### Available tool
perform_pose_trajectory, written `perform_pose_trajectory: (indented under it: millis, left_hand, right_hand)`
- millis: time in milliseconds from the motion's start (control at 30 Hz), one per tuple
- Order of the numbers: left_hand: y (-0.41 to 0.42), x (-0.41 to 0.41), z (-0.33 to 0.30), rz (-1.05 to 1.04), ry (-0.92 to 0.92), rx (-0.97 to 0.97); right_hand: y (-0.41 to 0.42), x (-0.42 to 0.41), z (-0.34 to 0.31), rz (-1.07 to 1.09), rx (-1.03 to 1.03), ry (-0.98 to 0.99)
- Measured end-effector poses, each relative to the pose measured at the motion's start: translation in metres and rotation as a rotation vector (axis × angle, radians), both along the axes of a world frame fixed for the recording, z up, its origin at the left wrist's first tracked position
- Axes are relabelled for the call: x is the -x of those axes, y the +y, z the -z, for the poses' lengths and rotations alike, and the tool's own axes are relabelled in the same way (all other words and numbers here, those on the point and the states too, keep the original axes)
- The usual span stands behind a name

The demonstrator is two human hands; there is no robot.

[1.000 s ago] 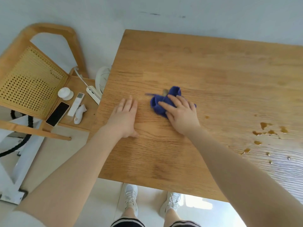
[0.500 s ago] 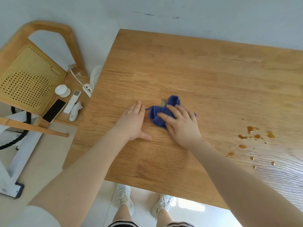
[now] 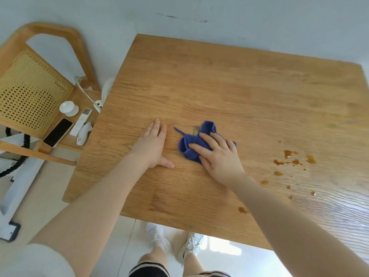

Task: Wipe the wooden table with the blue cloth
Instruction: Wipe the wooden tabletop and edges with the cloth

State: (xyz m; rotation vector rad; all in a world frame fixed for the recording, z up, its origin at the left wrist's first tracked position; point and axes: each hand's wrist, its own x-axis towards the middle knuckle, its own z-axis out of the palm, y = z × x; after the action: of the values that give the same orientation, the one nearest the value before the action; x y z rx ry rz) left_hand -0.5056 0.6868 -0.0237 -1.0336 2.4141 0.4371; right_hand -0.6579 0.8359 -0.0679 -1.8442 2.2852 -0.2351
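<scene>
Rattan and pale wood make up the chair point(image 3: 30, 100) at far left; on its seat lie a phone point(image 3: 58, 132), a white remote point(image 3: 81, 121) and other small white items, all just beside the wooden table point(image 3: 229, 86) edge. A wide sweep leftward could knock crumbs or liquid off that edge onto them. Next, the left hand point(image 3: 152, 145) lies flat on the wood, fingers straight and together, thumb out, holding nothing; if it bears too little weight the table might shift under a hard wipe. Just beside it, apart, the blue cloth point(image 3: 196, 140) sits bunched near the table's middle, a loose strand trailing left, under the right hand point(image 3: 217, 158), whose spread, fairly straight fingers press it down. Bunched so, it covers little surface and could slip from under the palm. Further right, amber spill drops point(image 3: 289, 158) dot the wood, well apart from the cloth; dragging through them may smear rather than lift them.
</scene>
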Motion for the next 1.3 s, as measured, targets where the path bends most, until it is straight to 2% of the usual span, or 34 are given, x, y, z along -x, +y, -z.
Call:
perform_pose_trajectory:
  millis: [167, 233, 467, 567, 733, 800, 900, 1000, 1133, 1200, 1300]
  left_hand:
    - [-0.003, 0.001, 0.004, 0.053, -0.039, 0.052]
    - [-0.003, 0.001, 0.004, 0.059, -0.038, 0.071]
    - [-0.001, 0.005, -0.007, 0.095, -0.06, 0.079]
    - [-0.001, 0.006, -0.008, 0.108, -0.079, 0.078]
    - [-0.003, 0.004, -0.004, 0.15, -0.107, 0.092]
    - [-0.004, 0.003, -0.002, 0.151, -0.093, 0.095]
    - [-0.002, 0.0, -0.004, 0.135, -0.076, 0.062]
    - [0.0, 0.003, -0.008, 0.126, -0.055, 0.031]
    - [0.003, 0.015, -0.011, 0.281, 0.028, 0.03]
    - [0.006, 0.023, -0.011, 0.402, 0.059, 0.002]
    - [0.014, 0.034, -0.008, 0.399, 0.084, -0.056]
  right_hand:
    - [-0.051, 0.035, 0.002, 0.287, -0.026, 0.019]
    - [-0.055, 0.035, 0.003, 0.334, -0.034, 0.03]
    - [0.02, -0.021, 0.003, 0.122, -0.018, 0.016]
    - [0.019, -0.011, 0.002, 0.063, -0.033, -0.008]
    - [-0.029, 0.044, 0.002, 0.395, -0.036, 0.025]
    - [-0.04, 0.054, 0.002, 0.458, -0.047, 0.047]
    - [-0.025, 0.038, 0.003, 0.458, -0.041, 0.023]
    - [0.013, 0.007, 0.0, 0.328, -0.027, 0.027]
    - [0.032, 0.02, -0.002, 0.119, -0.105, 0.064]
    - [0.02, 0.04, -0.003, 0.16, -0.114, 0.076]
    - [-0.005, 0.075, 0.0, 0.367, -0.104, 0.089]
